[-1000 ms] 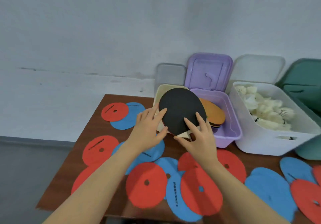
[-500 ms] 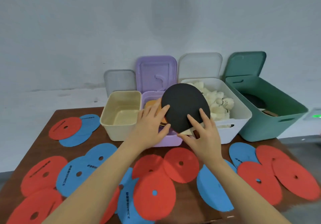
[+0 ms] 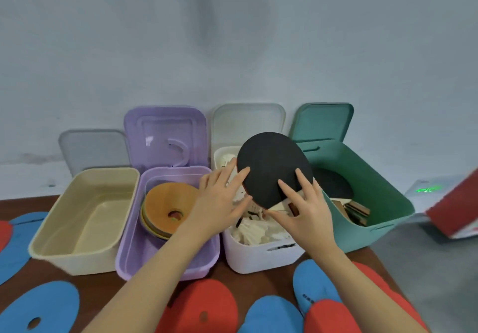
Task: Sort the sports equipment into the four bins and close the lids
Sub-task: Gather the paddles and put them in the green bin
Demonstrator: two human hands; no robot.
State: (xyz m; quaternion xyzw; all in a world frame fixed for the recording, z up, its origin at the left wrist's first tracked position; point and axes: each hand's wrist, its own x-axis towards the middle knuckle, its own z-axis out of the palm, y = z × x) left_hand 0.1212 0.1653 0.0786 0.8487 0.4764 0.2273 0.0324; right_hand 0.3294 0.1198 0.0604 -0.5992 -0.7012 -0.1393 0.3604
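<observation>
Both hands, left (image 3: 219, 203) and right (image 3: 305, 211), pinched the paddle (image 3: 274, 167) by its edges above the white bin (image 3: 258, 255), probably carrying it flat to the green bin (image 3: 362, 177) holding other paddles.

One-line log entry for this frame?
phase: carrying | held: black paddle | left hand, right hand grip it | over: white bin | lids: open

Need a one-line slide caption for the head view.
Both hands, left hand and right hand, hold a black paddle over the white bin, beside the green bin holding paddles.
</observation>
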